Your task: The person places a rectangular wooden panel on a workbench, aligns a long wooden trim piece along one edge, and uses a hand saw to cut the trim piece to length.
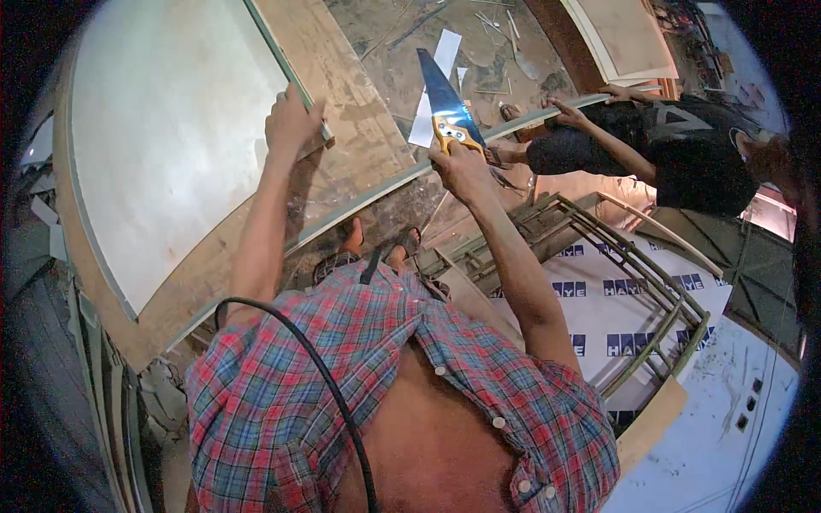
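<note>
My left hand (291, 124) presses down on the corner of a white laminated panel (171, 128) that lies on a large plywood board (342, 103). My right hand (460, 167) grips the yellow handle of a hand saw (443, 94), whose blue blade points up and away. The saw sits at the long thin edge strip (376, 192) along the board's near edge. At the right, a second person (684, 154) crouches with both hands on the same strip's far end.
A metal-bar frame (633, 282) lies at my right over a white printed sheet (616, 316). Scraps and offcuts litter the concrete floor (462, 43) beyond the board. More panels (624, 38) lean at the top right. A black cable (325, 376) hangs down my shirt.
</note>
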The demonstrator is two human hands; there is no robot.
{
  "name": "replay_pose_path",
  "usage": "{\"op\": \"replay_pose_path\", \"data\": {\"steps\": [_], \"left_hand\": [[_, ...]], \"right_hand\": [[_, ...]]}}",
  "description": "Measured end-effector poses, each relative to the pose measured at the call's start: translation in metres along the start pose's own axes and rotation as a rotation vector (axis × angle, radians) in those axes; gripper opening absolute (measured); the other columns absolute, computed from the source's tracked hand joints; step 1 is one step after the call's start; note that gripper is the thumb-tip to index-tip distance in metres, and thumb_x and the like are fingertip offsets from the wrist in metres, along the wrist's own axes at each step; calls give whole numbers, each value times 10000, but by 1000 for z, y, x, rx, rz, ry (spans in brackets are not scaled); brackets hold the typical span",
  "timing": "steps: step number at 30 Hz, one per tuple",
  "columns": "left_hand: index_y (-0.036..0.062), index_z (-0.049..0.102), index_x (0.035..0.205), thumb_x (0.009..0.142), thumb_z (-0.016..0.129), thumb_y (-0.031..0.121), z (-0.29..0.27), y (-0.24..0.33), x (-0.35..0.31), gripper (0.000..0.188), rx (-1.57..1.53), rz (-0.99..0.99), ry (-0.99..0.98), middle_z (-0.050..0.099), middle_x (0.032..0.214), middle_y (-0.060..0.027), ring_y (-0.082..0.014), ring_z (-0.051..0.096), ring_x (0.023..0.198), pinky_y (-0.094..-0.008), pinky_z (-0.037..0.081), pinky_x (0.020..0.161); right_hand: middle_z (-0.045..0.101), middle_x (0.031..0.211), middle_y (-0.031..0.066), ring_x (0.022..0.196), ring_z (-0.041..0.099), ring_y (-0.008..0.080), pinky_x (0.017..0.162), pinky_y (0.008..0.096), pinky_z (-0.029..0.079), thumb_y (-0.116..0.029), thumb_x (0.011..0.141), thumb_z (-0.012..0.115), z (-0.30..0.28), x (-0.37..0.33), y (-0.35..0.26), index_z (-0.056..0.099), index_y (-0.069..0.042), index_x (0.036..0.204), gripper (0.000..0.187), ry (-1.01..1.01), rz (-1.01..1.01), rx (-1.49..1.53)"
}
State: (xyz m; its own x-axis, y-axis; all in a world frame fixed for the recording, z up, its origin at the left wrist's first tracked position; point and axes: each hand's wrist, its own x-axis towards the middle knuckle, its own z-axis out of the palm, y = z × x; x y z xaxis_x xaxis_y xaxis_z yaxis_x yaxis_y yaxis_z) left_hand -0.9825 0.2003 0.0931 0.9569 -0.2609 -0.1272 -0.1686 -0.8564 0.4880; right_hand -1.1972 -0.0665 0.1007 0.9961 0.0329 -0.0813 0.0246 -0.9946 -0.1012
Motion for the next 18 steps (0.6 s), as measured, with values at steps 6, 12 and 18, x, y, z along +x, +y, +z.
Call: {"op": "replay_pose_path", "data": {"steps": [6,12,18], "left_hand": [[42,593,1150,846,655,395,39,43,-118,470,-130,426,-198,621,1016,-184,-379,611,924,-459,492,812],[93,653,1064,857,641,408,86,55,-130,377,-132,498,-82,628,940,-168,-363,617,909,-432,503,765],[126,661,1052,850,648,400,98,74,-123,341,-70,454,-116,633,949,-130,-352,627,878,-445,508,713]], "right_hand": [[570,887,113,842,628,292,660,425,483,-148,826,582,4,3,7,647,-175,1035,221,20,-26,12],[641,917,154,803,637,344,689,403,516,-81,820,680,-18,-15,1,634,-139,1183,371,427,56,512],[656,880,164,742,634,264,635,342,485,-58,840,683,-40,-89,-34,593,4,1220,396,555,130,663]]}}
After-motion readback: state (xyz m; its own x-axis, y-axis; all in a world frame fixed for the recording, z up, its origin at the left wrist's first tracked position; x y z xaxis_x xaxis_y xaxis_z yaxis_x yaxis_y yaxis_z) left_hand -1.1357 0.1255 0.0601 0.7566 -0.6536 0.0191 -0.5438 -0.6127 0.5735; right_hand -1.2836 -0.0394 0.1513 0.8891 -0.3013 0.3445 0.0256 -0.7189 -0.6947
